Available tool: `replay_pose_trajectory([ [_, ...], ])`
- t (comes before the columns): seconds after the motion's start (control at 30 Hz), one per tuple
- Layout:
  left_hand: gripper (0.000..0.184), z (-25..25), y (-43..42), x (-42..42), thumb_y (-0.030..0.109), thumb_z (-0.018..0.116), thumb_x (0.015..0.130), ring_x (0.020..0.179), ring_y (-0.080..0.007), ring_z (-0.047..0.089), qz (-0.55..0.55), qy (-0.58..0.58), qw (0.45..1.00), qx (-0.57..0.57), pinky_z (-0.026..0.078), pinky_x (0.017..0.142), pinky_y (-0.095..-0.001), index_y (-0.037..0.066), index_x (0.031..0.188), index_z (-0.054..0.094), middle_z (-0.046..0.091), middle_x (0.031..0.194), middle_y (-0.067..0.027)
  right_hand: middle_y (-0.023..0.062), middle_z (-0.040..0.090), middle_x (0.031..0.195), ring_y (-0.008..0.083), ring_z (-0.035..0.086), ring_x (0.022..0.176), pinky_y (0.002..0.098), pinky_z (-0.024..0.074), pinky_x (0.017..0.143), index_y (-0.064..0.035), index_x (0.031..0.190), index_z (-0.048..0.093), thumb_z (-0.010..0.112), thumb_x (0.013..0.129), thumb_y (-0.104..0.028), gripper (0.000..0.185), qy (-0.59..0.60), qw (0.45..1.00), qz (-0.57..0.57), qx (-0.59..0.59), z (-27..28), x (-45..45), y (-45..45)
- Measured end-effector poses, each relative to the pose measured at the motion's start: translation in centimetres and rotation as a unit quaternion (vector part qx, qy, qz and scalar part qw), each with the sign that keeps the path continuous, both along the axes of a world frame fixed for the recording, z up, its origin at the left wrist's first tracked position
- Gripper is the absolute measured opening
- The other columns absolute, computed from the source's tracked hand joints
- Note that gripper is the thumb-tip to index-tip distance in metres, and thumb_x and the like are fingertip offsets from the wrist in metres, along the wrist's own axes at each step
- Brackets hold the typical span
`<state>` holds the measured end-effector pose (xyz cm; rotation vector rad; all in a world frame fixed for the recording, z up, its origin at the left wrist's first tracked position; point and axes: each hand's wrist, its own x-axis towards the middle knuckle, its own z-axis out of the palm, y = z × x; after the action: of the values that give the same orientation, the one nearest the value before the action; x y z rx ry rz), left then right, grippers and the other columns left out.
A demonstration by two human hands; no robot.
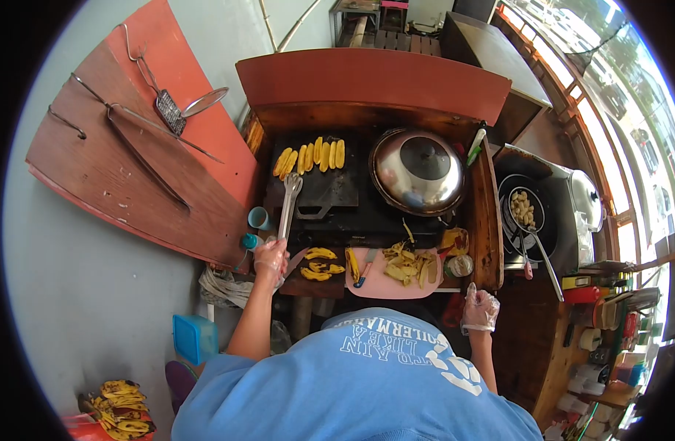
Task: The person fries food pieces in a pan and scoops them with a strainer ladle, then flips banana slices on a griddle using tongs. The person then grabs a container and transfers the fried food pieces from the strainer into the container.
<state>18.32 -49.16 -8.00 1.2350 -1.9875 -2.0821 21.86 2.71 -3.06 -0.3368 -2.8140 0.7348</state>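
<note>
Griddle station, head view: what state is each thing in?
Left hand: gloved, closed on tongs.
Tongs: held, tips near the peeled bananas.
Right hand: gloved, fingers curled, nothing visible in it.
Peeled bananas: in a row on the griddle.
Lid: on, covering its pan.
Unpeeled bananas: lying beside the board.
Peels: heaped on the board.
Knife: lying on the board.
Skimmer: loaded with food pieces.

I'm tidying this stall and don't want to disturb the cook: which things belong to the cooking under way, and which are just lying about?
Seemingly in use:
- tongs in the left hand
- yellow banana pieces
- griddle plate
- pink board

Probably just about:
- blue container
- blue cup
</note>
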Motion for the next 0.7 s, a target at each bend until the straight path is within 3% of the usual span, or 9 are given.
replay_pose_trajectory([
  [0.3,0.018,-1.2,0.5,-10.3,0.025,0.065,0.093,0.037,-0.0092,0.043,0.011,0.053,0.998,0.037,0.032,0.032,-0.0253,0.008,0.087,0.063,0.054,0.059,-0.0009,0.0190,0.062,0.065,0.0383,0.062,0.063,0.0484,0.0460,0.060,-0.0027,0.068,0.062,0.063,0.094,-0.033,0.040,0.007,0.999,0.021,0.037,0.1,0.3,0.6],
  [0.33,0.023,-1.8,-0.3,-10.5,0.026,0.068,0.092,0.045,-0.0113,0.052,-0.001,0.052,0.998,0.028,0.041,0.039,-0.0290,0.004,0.090,0.066,0.057,0.062,-0.0022,0.0190,0.062,0.065,0.0383,0.062,0.063,0.0484,0.0460,0.060,-0.0027,0.068,0.062,0.063,0.094,-0.033,0.040,0.008,0.999,0.017,0.038,0.2,0.5,0.6],
  [0.37,0.023,-2.9,-1.4,-10.7,0.026,0.068,0.092,0.045,-0.0113,0.052,-0.004,0.052,0.998,0.028,0.041,0.039,-0.0290,0.004,0.090,0.066,0.057,0.062,-0.0022,0.0190,0.062,0.065,0.0385,0.062,0.063,0.0484,0.0460,0.060,-0.0029,0.068,0.062,0.063,0.094,-0.033,0.040,0.014,0.999,0.010,0.040,0.3,0.7,0.7],
  [0.4,0.025,-4.7,-2.7,-11.0,0.027,0.069,0.090,0.052,-0.0168,0.058,-0.026,0.051,0.991,-0.122,0.046,0.048,-0.0319,0.003,0.096,0.067,0.062,0.066,-0.0056,0.0190,0.062,0.064,0.0386,0.061,0.063,0.0485,0.0459,0.060,-0.0031,0.068,0.062,0.063,0.095,-0.033,0.040,0.019,0.999,0.003,0.042,0.3,1.0,0.7],
  [0.43,0.028,-2.0,-1.5,-10.7,0.027,0.069,0.089,0.060,-0.0222,0.065,-0.048,0.051,0.960,-0.271,0.052,0.056,-0.0348,0.002,0.101,0.068,0.066,0.070,-0.0090,0.0190,0.062,0.064,0.0386,0.061,0.063,0.0485,0.0459,0.060,-0.0031,0.068,0.062,0.063,0.095,-0.033,0.040,0.017,0.999,-0.002,0.042,0.3,1.2,0.8],
  [0.47,0.033,0.8,-0.6,-9.7,0.029,0.070,0.087,0.079,-0.0334,0.069,-0.102,-0.032,0.850,-0.516,0.054,0.073,-0.0392,0.005,0.110,0.069,0.071,0.084,-0.0159,0.0189,0.062,0.064,0.0388,0.061,0.063,0.0489,0.0458,0.060,-0.0032,0.068,0.062,0.062,0.095,-0.033,0.040,0.010,0.999,-0.006,0.044,0.3,1.4,0.8],
  [0.5,0.028,2.2,0.5,-8.7,0.029,0.068,0.089,0.083,-0.0393,0.068,-0.054,-0.025,0.812,-0.581,0.055,0.074,-0.0439,0.011,0.110,0.070,0.071,0.091,-0.0194,0.0188,0.061,0.064,0.0389,0.061,0.062,0.0493,0.0457,0.060,-0.0034,0.067,0.061,0.062,0.095,-0.033,0.040,0.003,0.999,-0.012,0.047,0.2,1.7,0.9],
  [0.6,0.026,3.2,0.3,-8.2,0.024,0.063,0.093,0.089,-0.0358,0.069,-0.095,-0.120,0.769,-0.620,0.054,0.078,-0.0462,0.011,0.115,0.069,0.071,0.096,-0.0163,0.0183,0.061,0.063,0.0389,0.061,0.063,0.0495,0.0459,0.061,-0.0038,0.067,0.061,0.062,0.094,-0.032,0.040,0.015,0.998,0.009,0.052,-0.1,2.1,1.5],
  [0.7,0.029,4.0,0.7,-6.6,0.023,0.062,0.094,0.088,-0.0361,0.069,-0.118,-0.091,0.704,-0.694,0.054,0.078,-0.0472,0.011,0.119,0.067,0.071,0.096,-0.0167,0.0180,0.062,0.064,0.0385,0.061,0.064,0.0496,0.0461,0.062,-0.0044,0.068,0.061,0.062,0.094,-0.032,0.038,-0.007,1.000,-0.011,0.027,-0.5,2.1,1.7],
])
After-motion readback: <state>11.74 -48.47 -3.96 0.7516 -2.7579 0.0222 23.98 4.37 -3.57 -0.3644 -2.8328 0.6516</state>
